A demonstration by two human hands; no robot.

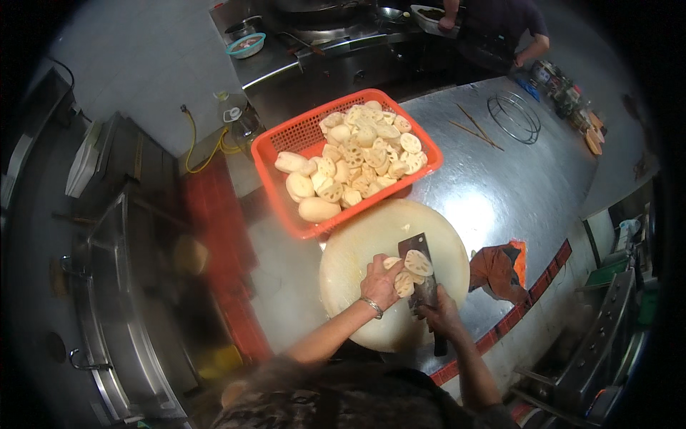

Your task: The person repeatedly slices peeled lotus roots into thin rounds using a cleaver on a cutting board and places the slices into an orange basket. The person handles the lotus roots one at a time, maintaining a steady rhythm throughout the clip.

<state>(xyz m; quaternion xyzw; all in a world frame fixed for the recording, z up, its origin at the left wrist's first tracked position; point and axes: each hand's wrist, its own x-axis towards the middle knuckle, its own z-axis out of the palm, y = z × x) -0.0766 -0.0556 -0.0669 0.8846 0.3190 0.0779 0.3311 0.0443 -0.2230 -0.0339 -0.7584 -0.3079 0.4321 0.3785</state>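
My left hand (379,284), with a bracelet at the wrist, grips several pale lotus root slices (418,263) with holes through them. The slices rest on the flat blade of a cleaver (411,244). Around the cleaver's dark handle my right hand (445,312) is closed, the blade lying tilted flat and pointing away from me. Both hands are above a round, thick white chopping board (345,263). Just beyond the board, an orange-red plastic basket (274,195) holds peeled lotus root pieces (366,137), some whole segments and some cut. My left fingertips are partly hidden by the slices.
The steel table (455,182) carries a brown cloth (493,273) right of the board, chopsticks (476,128) and a wire ring stand (514,118). A co-worker (496,40) stands by the stove at the back. A yellow hose (195,161) and a plastic jug (241,120) are at left.
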